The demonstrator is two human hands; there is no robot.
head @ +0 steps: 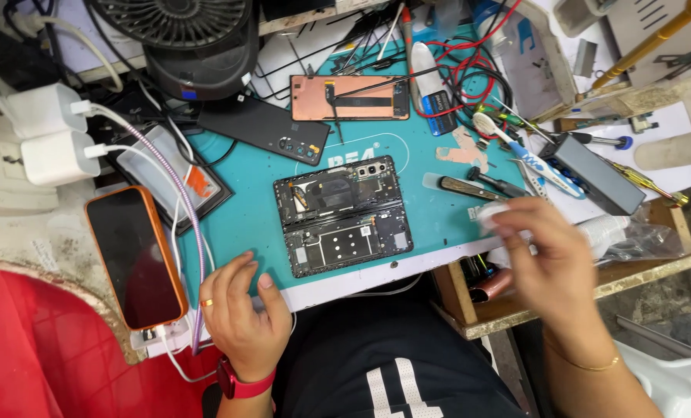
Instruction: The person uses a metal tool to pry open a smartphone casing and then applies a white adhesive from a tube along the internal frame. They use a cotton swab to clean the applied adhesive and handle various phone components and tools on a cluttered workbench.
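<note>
Teal work mat (237,224) with an opened foldable phone (343,214) lying flat at its centre, back covers off. Left hand (241,313) rests open on the mat's near edge, just left of the phone, grasping nothing. Right hand (543,259), blurred, pinches a small white object (491,214) beyond the phone's right side. Bare mat separates phone and hands.

Head view, steeply down, near workbench (237,224)
</note>
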